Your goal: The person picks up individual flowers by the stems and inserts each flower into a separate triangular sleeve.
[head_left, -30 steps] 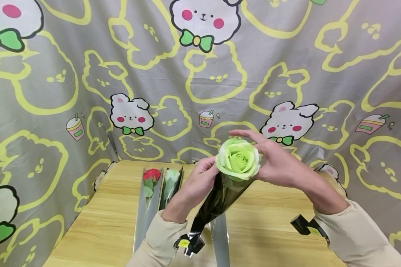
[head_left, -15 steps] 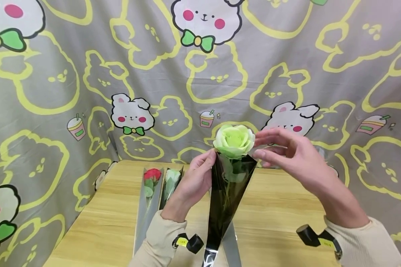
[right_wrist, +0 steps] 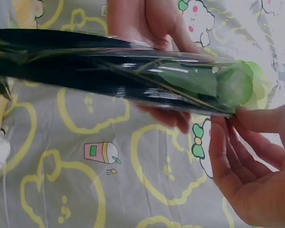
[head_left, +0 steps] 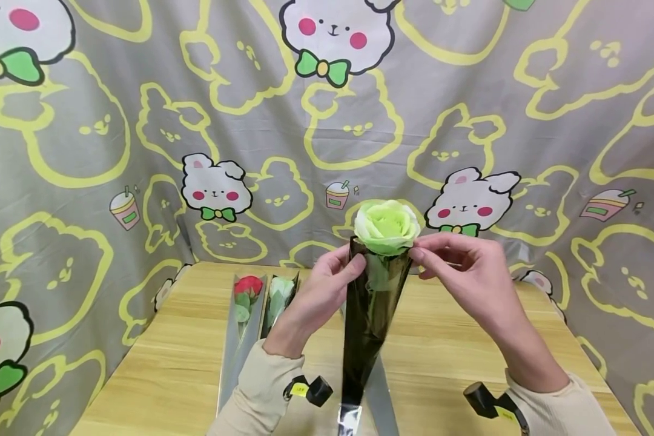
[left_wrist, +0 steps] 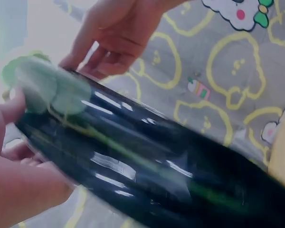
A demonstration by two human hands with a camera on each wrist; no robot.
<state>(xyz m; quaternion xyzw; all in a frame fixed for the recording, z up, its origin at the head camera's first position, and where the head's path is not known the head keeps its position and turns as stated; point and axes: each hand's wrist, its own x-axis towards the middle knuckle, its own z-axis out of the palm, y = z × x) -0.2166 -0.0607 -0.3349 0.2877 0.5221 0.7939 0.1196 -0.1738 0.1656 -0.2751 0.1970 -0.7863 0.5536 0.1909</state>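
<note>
A pale green artificial rose point(head_left: 387, 227) stands upright in a tapered black wrapping sleeve point(head_left: 367, 327) with a clear front, held up over the table. My left hand point(head_left: 327, 281) grips the sleeve's upper left edge, its thumb on the front and its fingers behind. On the other side my right hand point(head_left: 463, 272) pinches the sleeve's top right edge between thumb and fingertips, just below the petals. In the right wrist view the stem and leaves show through the clear film, and the rose head point(right_wrist: 256, 85) pokes out of the opening.
Left on the wooden table point(head_left: 163, 345) lie a wrapped red rose point(head_left: 248, 284) in a grey sleeve and a pale green rose point(head_left: 281, 290) in a dark sleeve. Another grey sleeve point(head_left: 380, 393) lies behind the held one. A patterned curtain point(head_left: 272, 121) hangs around the table.
The sleeve has swung from leaning toward me to nearly upright. My right hand has left the rose head, moved away, then come back to pinch the sleeve's top edge.
</note>
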